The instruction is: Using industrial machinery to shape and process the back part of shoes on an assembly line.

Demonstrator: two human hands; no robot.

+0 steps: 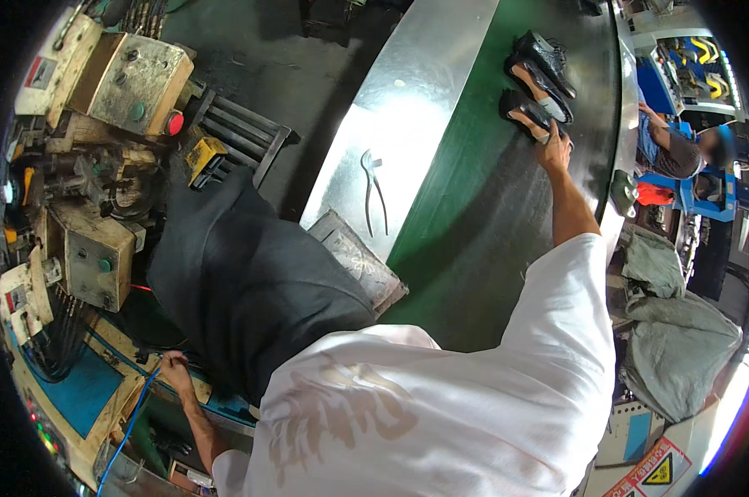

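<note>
The dark shoes (542, 81) lay together on the long green surface (445, 228), in the head view. The right hand (555, 151) met the nearest shoe (517, 103), gripping or merely touching, I couldn't tell; the left hand (175, 373) was beside the blue-panelled machine (74, 393), its hold unclear. Picking up or placing that shoe seemed in hand; the next move called, I judged, for steady fingers.

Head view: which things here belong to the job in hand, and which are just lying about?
Seemingly in the job:
nearest black shoe, touched by the right hand
two other black shoes beside it
green belt under them

Seemingly just lying about:
pincers on the metal surface
patterned pad
draped grey cloths
</note>
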